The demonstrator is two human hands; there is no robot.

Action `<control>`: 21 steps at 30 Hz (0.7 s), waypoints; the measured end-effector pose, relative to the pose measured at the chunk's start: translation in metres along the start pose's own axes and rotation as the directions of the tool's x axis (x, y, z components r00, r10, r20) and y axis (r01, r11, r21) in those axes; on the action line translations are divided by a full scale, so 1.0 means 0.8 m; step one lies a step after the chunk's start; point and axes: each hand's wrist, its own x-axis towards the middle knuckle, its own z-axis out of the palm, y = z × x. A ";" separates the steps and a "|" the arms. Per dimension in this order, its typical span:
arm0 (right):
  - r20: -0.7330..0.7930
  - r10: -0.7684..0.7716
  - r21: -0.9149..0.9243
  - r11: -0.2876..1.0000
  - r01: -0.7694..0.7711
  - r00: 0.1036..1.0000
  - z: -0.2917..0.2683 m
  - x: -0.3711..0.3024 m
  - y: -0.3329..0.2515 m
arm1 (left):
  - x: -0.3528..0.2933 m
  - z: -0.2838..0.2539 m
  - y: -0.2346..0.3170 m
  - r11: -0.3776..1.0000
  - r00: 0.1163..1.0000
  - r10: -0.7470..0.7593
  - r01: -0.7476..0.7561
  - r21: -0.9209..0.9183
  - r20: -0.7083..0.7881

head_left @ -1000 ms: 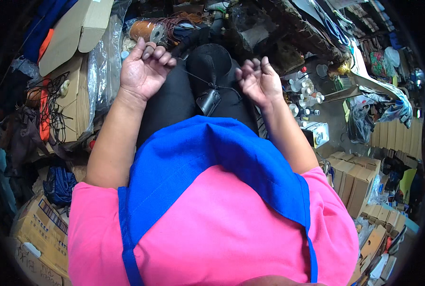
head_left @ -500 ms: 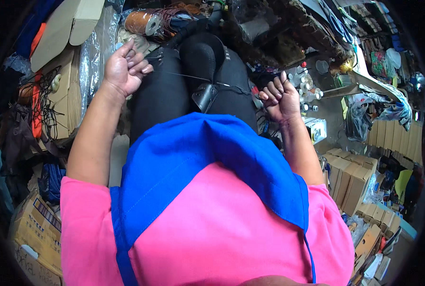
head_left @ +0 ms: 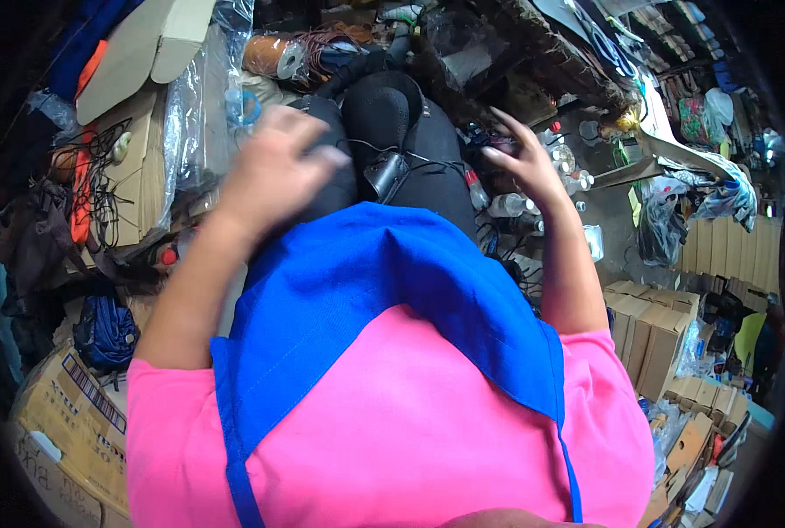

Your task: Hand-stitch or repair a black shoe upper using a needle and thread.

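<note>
Between my black-trousered thighs sits a black item that looks like a shoe [head_left: 382, 110], its rounded end pointing away from me. A small shiny black leather-like piece [head_left: 384, 176] rests at its near end. Dark thread [head_left: 436, 162] runs out from there toward the right, and another slack length curves out on the left. My left hand [head_left: 282, 167], smeared by motion, hovers over my left thigh with thumb and fingers apart. Right of the shoe, my right hand [head_left: 526, 160] is raised with its fingers spread and nothing visible in them. Neither hand touches the shoe.
A spool of orange-brown thread [head_left: 273, 56] lies beyond my left knee. Cardboard [head_left: 137, 167] and clear plastic stand at the left. Several small bottles [head_left: 564, 167] are on the right, with stacked cardboard boxes [head_left: 652, 330] nearer me. A ragged-edged bench [head_left: 577, 62] is at far right.
The thread stretched out to the left has gone slack. Both hands have loosened from closed grips; the left has swung inward and nearer me, while the right has spread its fingers.
</note>
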 end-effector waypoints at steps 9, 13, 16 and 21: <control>0.274 0.026 -0.389 0.917 0.085 0.961 0.066 0.088 -0.070 | 0.005 0.076 0.045 0.998 0.967 0.054 -0.062 0.026 0.249; 0.395 0.123 -0.275 0.961 -0.011 0.910 0.066 0.068 -0.072 | -0.002 0.082 0.036 0.984 0.955 0.124 -0.084 -0.154 0.269; 0.287 0.081 -0.259 0.966 -0.004 0.955 0.075 0.047 -0.095 | 0.002 0.074 0.034 0.978 0.926 0.132 -0.063 -0.199 0.353; 0.102 -0.004 -0.317 0.948 0.037 0.995 0.095 0.056 -0.047 | 0.023 0.061 0.041 0.990 0.884 0.062 0.004 -0.139 0.463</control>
